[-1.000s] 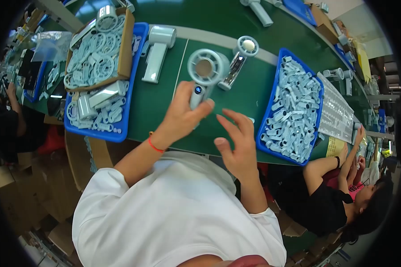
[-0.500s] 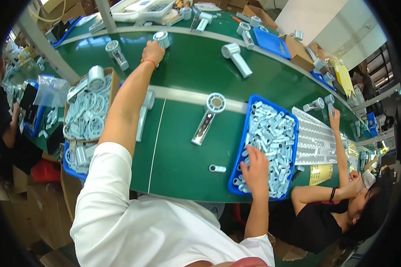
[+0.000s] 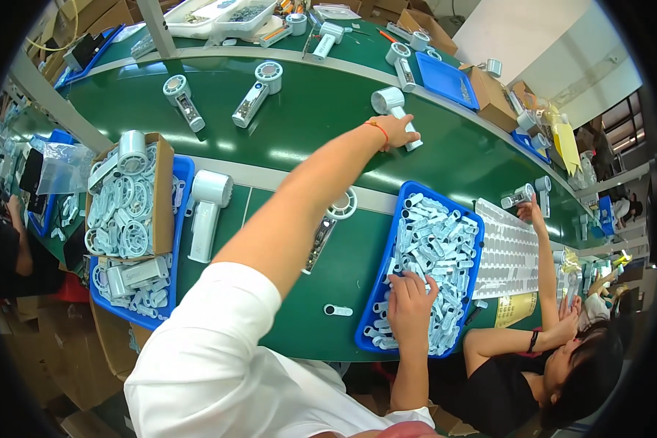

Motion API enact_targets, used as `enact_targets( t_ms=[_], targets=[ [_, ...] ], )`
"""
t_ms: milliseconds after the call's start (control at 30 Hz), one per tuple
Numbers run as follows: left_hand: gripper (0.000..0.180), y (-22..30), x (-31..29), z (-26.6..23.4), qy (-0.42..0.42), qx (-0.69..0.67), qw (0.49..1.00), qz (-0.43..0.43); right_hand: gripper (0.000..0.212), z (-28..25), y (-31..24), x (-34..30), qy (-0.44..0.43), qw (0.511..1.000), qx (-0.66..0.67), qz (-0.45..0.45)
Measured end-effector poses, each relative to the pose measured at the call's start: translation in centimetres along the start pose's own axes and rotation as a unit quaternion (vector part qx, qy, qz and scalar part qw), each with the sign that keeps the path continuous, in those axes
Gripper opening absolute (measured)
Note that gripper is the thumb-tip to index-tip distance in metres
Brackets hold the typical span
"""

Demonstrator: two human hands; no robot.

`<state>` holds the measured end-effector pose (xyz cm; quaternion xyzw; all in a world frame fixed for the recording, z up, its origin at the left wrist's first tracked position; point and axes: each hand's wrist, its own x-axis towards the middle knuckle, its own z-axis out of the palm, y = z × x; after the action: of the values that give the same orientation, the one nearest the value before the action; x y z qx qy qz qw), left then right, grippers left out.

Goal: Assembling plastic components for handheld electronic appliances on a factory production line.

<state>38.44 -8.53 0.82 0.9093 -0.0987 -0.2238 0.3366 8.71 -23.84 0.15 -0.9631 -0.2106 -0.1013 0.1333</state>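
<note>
Two bare hands spread well apart above a green tabletop (image 3: 288, 332): the left hand (image 3: 393, 131), right of top centre, lies across the smooth handle of a pale handheld fan (image 3: 388, 99) with a drum-shaped head, its fingers masking enough that how firmly they close cannot be told. The right hand (image 3: 410, 299), right of centre, bends its fingers onto a heap of small, glossy plastic pieces (image 3: 438, 241) in a blue tray (image 3: 376, 296); whether it pinches one is hidden. The outstretched forearm (image 3: 303, 208) cuts across a second fan (image 3: 318, 247) at centre, leaving parts of its ringed head and exposed innards visible. At left, spoked rings (image 3: 135, 237) fill a cardboard box (image 3: 164, 201); the frame's far edges dissolve into dark, curved blur.
</note>
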Motion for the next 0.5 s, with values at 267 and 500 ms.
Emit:
enact_targets(
  t_ms=[267,500],
  targets=[
    [0.050,0.0,2.1,3.3,0.220,-0.115,0.967,-0.058,0.015,-1.3,-0.2,-1.3,0.114,0.953,0.208,0.189],
    [0.078,1.1,-15.8,-4.8,0.229,-0.385,0.879,0.162,0.025,-0.1,-2.3,-1.5,-0.003,0.765,0.599,0.235]
  ],
)
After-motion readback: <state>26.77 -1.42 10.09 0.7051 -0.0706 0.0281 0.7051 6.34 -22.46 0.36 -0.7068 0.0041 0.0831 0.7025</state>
